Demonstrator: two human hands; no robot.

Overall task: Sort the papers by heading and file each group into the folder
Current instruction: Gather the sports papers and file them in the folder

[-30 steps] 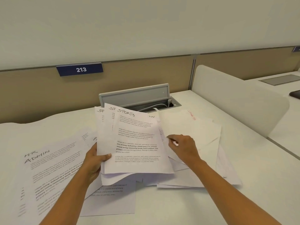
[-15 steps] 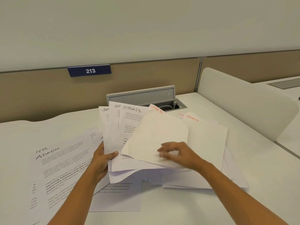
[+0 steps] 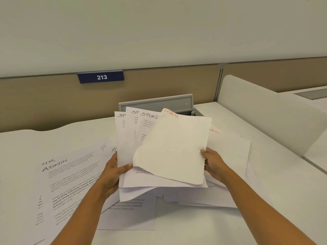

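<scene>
I have the right hand [image 3: 214, 163] pinching the red SPORTS sheet [image 3: 173, 147] by its right edge, long axis up-frame, overlapping the SPORTS fan [image 3: 128, 138] the left hand [image 3: 113, 175] grips.

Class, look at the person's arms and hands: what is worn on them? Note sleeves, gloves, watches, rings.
Nothing worn shows. The left hand and right hand are bare: no gloves, no visible ring. The left forearm and right forearm are bare down to the frame's edge: no sleeve, watch or bracelet.
</scene>
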